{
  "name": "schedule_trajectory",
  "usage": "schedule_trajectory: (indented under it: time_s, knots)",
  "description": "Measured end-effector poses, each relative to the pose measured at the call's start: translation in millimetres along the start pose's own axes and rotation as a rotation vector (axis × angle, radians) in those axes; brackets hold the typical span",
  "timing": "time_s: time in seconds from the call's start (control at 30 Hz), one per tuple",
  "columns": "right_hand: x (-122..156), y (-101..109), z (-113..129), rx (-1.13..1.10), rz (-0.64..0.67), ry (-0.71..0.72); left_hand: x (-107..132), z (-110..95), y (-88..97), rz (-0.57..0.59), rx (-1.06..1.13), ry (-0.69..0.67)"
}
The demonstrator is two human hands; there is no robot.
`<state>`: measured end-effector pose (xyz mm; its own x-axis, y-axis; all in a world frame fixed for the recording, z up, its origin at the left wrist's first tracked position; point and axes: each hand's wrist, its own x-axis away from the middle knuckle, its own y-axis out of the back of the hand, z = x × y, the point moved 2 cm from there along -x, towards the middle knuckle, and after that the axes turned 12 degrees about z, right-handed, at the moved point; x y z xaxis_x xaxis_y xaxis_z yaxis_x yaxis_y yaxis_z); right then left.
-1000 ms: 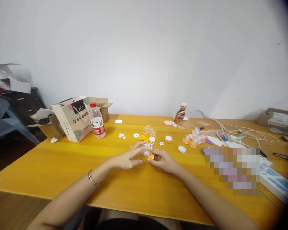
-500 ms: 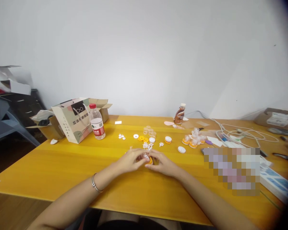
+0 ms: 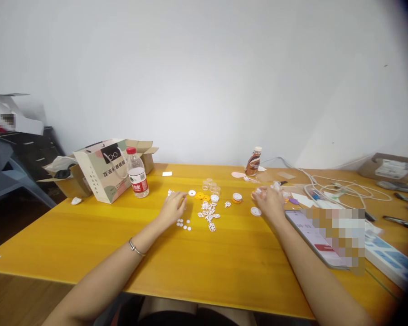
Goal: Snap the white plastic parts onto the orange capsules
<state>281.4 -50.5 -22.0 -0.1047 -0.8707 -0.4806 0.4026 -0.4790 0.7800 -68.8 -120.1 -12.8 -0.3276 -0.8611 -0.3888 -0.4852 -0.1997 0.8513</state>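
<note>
My left hand [image 3: 172,209] is just above the table, its fingers stretched out beside several small white pieces [image 3: 170,193]. Nothing shows in it. Small white discs [image 3: 185,227] lie below that hand. Over at the right, my right hand [image 3: 271,203] is bent around a small clear piece with an orange base [image 3: 253,195], at the cluster of similar clear pieces [image 3: 276,185]; the hand partly hides them. Between the hands lie white openwork pieces [image 3: 209,213], yellow rings [image 3: 200,195], clear rings [image 3: 211,184] and a white-and-orange round part [image 3: 237,198].
A white round lid [image 3: 256,211] lies near my right wrist. At the left stand a water bottle [image 3: 138,174] and a paper bag [image 3: 104,174]. A brown drink bottle [image 3: 253,163] stands near the wall. A phone [image 3: 313,237] and white cables [image 3: 347,185] occupy the right side.
My hands have parted from around the orange-and-clear piece at the middle. The left went left to the small white pieces, the right went right to the cluster. White openwork pieces are now uncovered.
</note>
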Motion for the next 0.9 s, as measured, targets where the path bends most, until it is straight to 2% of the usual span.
schedule_trajectory:
  time_s: [0.13, 0.23, 0.47, 0.63, 0.73, 0.8, 0.83, 0.9]
  knots:
    - [-2.7, -14.2, -12.9, 0.108, -0.007, 0.005, -5.3, 27.6, 3.6, 0.080, -0.168, 0.194]
    - [-3.3, -20.8, -15.8, 0.151, -0.020, 0.010, -7.3, 44.8, 9.6, 0.109, -0.223, 0.291]
    - [0.4, -17.7, -5.9, 0.208, -0.059, -0.011, -12.2, 64.5, 7.2, 0.149, -0.192, 0.314]
    - [2.9, -7.3, 8.9, 0.138, -0.162, 0.110, -15.7, 70.4, 5.8, 0.135, -0.166, 0.319]
    - [6.2, 1.4, 21.2, 0.050, -0.194, 0.214, -15.9, 64.4, 9.9, 0.106, -0.156, 0.322]
    - [10.5, 6.8, 31.7, -0.020, -0.209, 0.283, -13.6, 48.1, 11.8, 0.089, -0.127, 0.278]
    - [13.1, 8.5, 37.2, -0.052, -0.206, 0.314, -11.4, 35.8, 11.3, 0.095, -0.096, 0.233]
    - [18.6, 9.4, 48.1, -0.101, -0.180, 0.375, -4.5, 3.8, 6.2, 0.167, 0.093, 0.027]
